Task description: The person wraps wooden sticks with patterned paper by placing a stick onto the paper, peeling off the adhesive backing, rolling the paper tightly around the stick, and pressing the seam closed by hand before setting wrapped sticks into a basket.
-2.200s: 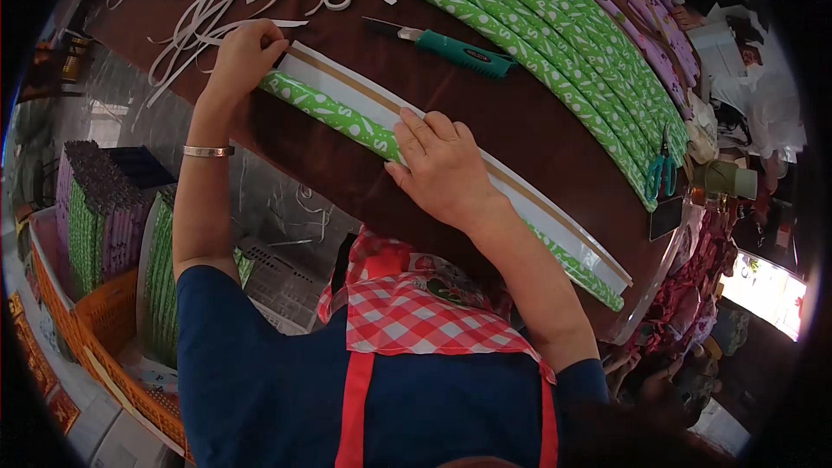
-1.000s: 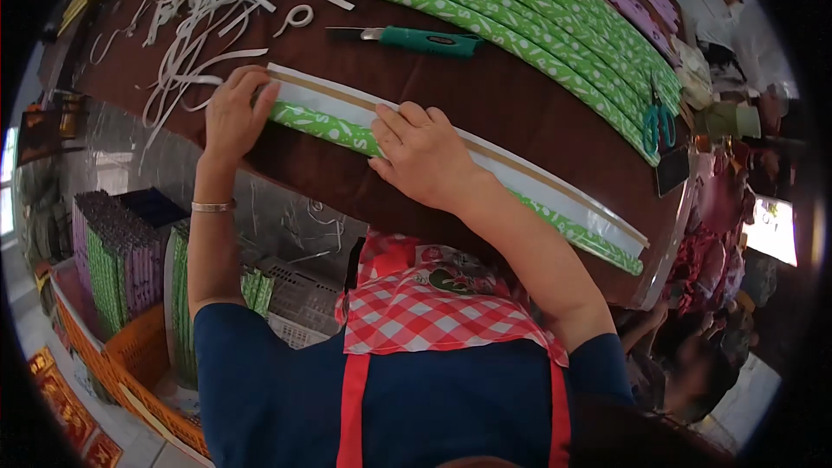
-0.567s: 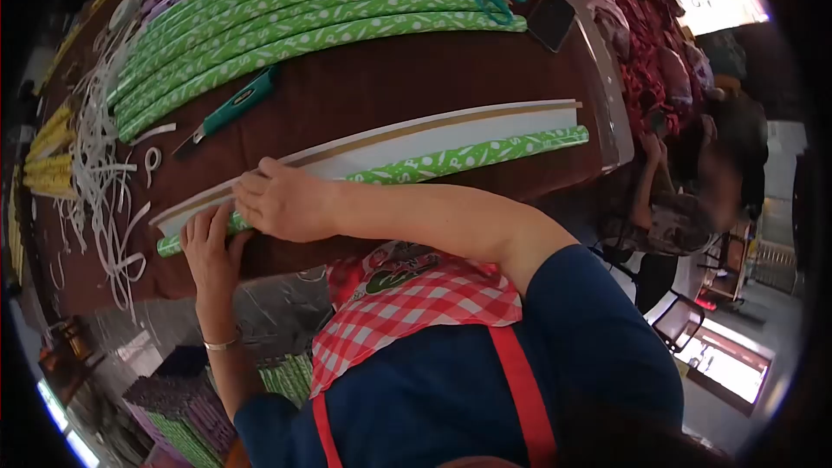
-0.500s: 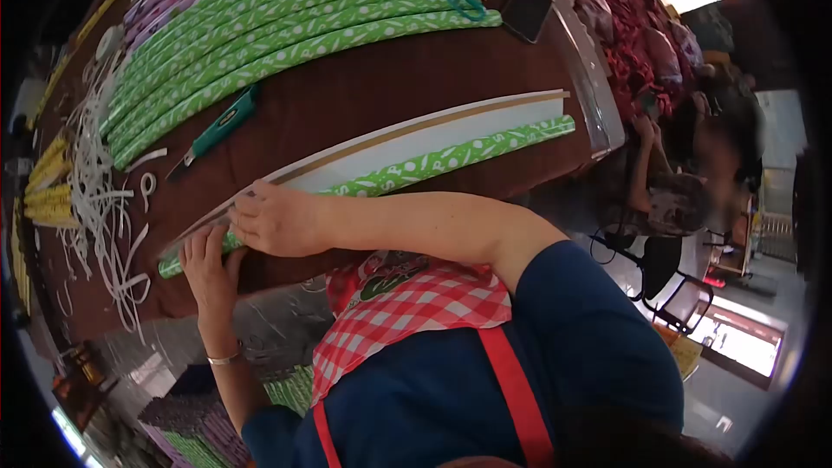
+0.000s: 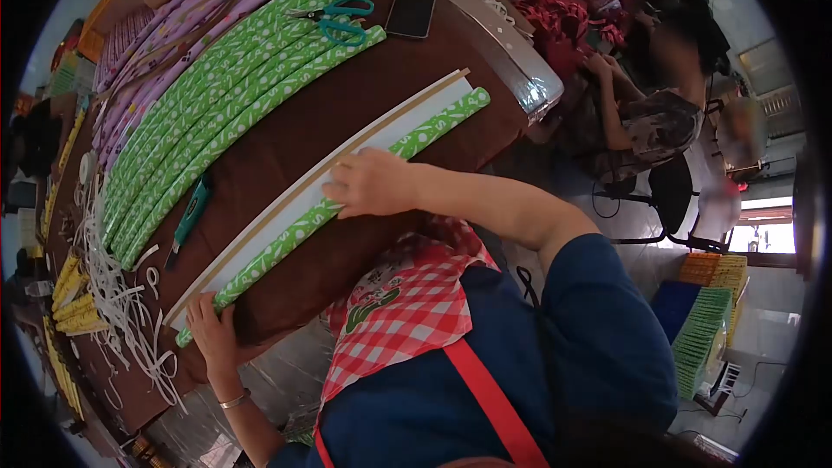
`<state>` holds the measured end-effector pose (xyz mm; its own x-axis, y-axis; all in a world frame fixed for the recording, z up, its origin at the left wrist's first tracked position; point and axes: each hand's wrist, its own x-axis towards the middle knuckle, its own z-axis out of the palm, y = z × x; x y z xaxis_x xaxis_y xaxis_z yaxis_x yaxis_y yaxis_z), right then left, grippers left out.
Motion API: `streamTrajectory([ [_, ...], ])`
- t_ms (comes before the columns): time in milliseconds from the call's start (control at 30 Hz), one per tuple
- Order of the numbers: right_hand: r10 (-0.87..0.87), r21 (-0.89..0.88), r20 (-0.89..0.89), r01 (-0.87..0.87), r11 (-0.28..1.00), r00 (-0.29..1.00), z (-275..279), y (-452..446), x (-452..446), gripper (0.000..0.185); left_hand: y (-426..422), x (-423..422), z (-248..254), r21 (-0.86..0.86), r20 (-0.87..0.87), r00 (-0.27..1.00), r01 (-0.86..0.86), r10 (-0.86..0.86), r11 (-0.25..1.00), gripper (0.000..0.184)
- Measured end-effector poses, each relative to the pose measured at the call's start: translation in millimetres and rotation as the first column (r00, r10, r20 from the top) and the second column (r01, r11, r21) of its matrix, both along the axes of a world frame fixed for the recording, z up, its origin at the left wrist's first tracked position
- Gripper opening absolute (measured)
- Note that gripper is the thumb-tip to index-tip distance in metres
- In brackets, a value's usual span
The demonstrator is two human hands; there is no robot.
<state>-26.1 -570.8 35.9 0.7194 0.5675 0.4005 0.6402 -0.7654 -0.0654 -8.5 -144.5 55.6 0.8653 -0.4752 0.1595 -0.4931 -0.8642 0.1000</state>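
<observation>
A long green patterned roll (image 5: 276, 250) lies slantwise on the brown tabletop, with a white sheet edge and a tan strip (image 5: 276, 205) running along its far side. At its lower left end my left hand (image 5: 211, 329) grips the roll, thumb on the near side and fingers over the top. My right hand (image 5: 371, 184) is curled on the roll near its middle, its fingertips on the green and white surface; what lies under the palm is hidden. Beyond the roll rests a teal-handled cutter (image 5: 191, 213), its blade pointing toward me.
Finished-looking green rolls (image 5: 208, 117) and purple rolls (image 5: 186, 22) fill the far side. Teal scissors (image 5: 342, 21) and a black phone (image 5: 411, 9) lie beyond. White strips (image 5: 130, 316) tangle at the left. Another person (image 5: 646, 121) sits at the right.
The view has swung to the right. My right hand has slid up along the roll, away from my left hand, which stays at the lower left end.
</observation>
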Motion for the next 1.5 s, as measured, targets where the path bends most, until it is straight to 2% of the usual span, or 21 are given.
streamTrajectory([
  [67,-0.063,-0.069,-0.021,0.062,0.996,0.998,3.4,-35.3,-8.4,0.045,-1.0,-2.1,-0.2,0.021,-0.005,1.000,-0.017,0.017,1.000,0.043],
  [233,-0.035,-0.018,-0.052,0.034,0.999,0.998,5.0,-73.8,-12.1,0.042,-28.1,-5.8,17.0,0.051,-0.071,0.997,0.031,-0.027,0.998,0.041],
  [333,-0.020,0.004,-0.107,0.020,1.000,0.994,10.2,-72.6,-8.9,0.041,-19.1,3.2,2.0,0.057,0.013,0.999,0.045,-0.045,0.997,0.043],
  [400,-0.086,-0.030,-0.158,0.083,0.996,0.984,13.6,-70.5,-7.0,0.042,-25.0,5.5,9.8,0.088,0.103,0.995,0.007,-0.016,0.996,0.040],
  [467,-0.041,-0.021,-0.120,0.039,0.999,0.992,15.1,-67.8,-2.6,0.042,-23.6,8.6,13.7,0.093,0.100,0.994,-0.042,0.032,0.995,0.039],
  [567,-0.129,-0.089,0.000,0.129,0.988,0.992,20.6,-64.1,2.8,0.036,-28.4,10.5,20.3,0.071,0.038,0.996,-0.082,0.080,0.994,0.036],
  [633,-0.157,-0.104,0.021,0.158,0.982,0.987,20.8,-62.1,3.0,0.036,-29.3,13.5,16.9,0.054,0.150,0.987,-0.067,0.058,0.996,0.035],
  [667,-0.193,-0.117,0.037,0.196,0.974,0.981,21.8,-61.9,3.1,0.037,-29.5,15.7,14.2,0.051,0.152,0.986,-0.079,0.071,0.996,0.035],
  [733,-0.180,-0.120,0.001,0.179,0.976,0.984,23.1,-62.8,3.7,0.037,-28.2,16.6,8.8,0.052,0.356,0.933,-0.081,0.057,0.995,0.032],
  [767,-0.180,-0.122,-0.038,0.174,0.977,0.983,22.8,-62.2,3.8,0.037,-33.0,13.8,10.8,0.050,0.348,0.935,-0.092,0.069,0.994,0.021],
  [867,-0.201,-0.166,-0.106,0.182,0.969,0.974,30.6,-59.0,6.1,0.037,-34.5,15.7,5.7,0.047,0.377,0.924,-0.092,0.068,0.995,0.014],
  [900,-0.190,-0.165,-0.105,0.171,0.971,0.976,31.9,-59.7,7.7,0.037,-32.6,19.5,3.8,0.048,0.378,0.923,-0.103,0.078,0.994,0.014],
  [967,-0.160,-0.193,-0.253,0.112,0.975,0.954,35.1,-63.9,12.9,0.040,-25.7,27.8,2.1,0.011,0.484,0.872,-0.086,0.070,0.996,0.027],
  [1033,-0.089,-0.162,-0.263,0.046,0.986,0.961,39.0,-65.9,16.5,0.042,-29.0,28.2,8.3,-0.005,0.454,0.888,-0.076,0.070,0.997,0.033],
  [1100,-0.168,-0.133,-0.194,0.144,0.981,0.967,39.7,-62.6,13.9,0.037,-27.8,27.7,10.1,0.002,0.365,0.927,-0.096,0.088,0.995,0.035],
  [1133,-0.135,-0.121,-0.193,0.113,0.986,0.972,35.4,-62.9,15.6,0.037,-28.6,27.5,12.0,-0.010,0.320,0.944,-0.082,0.081,0.997,0.035],
  [1233,-0.159,-0.093,0.043,0.162,0.982,0.986,24.1,-61.7,18.4,0.033,-31.9,24.4,11.4,-0.010,0.222,0.971,-0.094,0.094,0.996,0.034],
  [1333,-0.138,-0.095,-0.041,0.134,0.986,0.990,24.7,-60.9,16.4,0.034,-34.1,24.1,6.7,0.005,0.229,0.967,-0.119,0.114,0.993,0.033],
  [1400,-0.129,-0.084,-0.054,0.124,0.989,0.990,27.4,-62.5,17.5,0.037,-34.9,21.8,3.8,-0.044,0.345,0.929,-0.124,0.132,0.991,0.033],
  [1467,-0.134,-0.146,-0.167,0.110,0.983,0.977,33.9,-64.2,19.5,0.038,-35.8,22.8,1.0,-0.050,0.373,0.918,-0.124,0.134,0.991,0.033],
  [1500,-0.131,-0.145,-0.165,0.108,0.984,0.978,33.7,-64.2,20.9,0.038,-35.3,23.5,-0.1,-0.058,0.400,0.907,-0.115,0.129,0.992,0.033],
])
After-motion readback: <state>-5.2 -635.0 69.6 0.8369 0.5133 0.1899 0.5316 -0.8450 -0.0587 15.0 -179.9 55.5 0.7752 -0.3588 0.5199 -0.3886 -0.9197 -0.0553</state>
